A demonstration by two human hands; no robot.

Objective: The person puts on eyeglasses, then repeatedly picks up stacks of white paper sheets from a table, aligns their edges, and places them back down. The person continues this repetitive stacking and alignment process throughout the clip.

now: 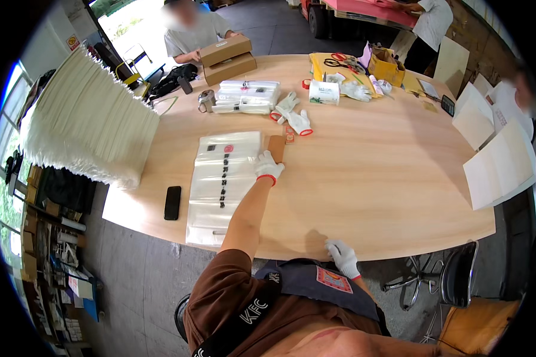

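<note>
My left hand, in a white glove with a red cuff, reaches across the table to the right edge of a stack of clear plastic bags. Its fingers and thumb close around the near end of a brown block, partly hidden under the glove. Dark printing runs down the bags, which lie flat. By the table's near edge, my right hand wears a similar glove, its fingers loosely extended and holding nothing. A black phone lies left of the bags.
Packed plastic bundles, spare gloves, a white roll and scissors sit farther back. A tall white stack rises at left. One person handles cardboard boxes opposite; others are at right. A chair stands near right.
</note>
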